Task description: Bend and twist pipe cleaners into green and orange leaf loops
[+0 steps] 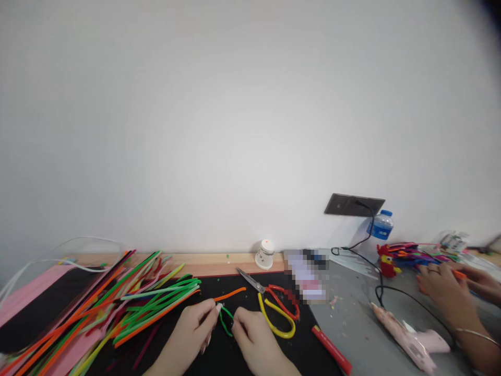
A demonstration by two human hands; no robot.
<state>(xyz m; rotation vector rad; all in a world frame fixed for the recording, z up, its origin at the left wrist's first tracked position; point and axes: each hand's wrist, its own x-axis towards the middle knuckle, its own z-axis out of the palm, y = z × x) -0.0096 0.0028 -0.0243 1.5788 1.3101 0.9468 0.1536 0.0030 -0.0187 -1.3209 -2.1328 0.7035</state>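
Note:
Low in the middle of the head view, my left hand point(194, 330) and my right hand point(254, 337) are close together over a black mat point(164, 360). Between them is a bent green pipe cleaner point(224, 322). My left fingertips pinch its upper end, and my right thumb and finger close on its other side. An orange pipe cleaner point(235, 294) lies just behind my left fingertips. Right of my right hand rest scissors point(276, 308) with one red and one yellow handle, their blades apart.
Pipe cleaners point(156, 308) in many colours are heaped at left. A white paper cup point(265, 255) stands upside down by the wall. Rightward are a red utility knife point(332, 351), a pink glue gun point(410, 337) with its cord, a bottle point(381, 225) and another person's hands point(450, 292).

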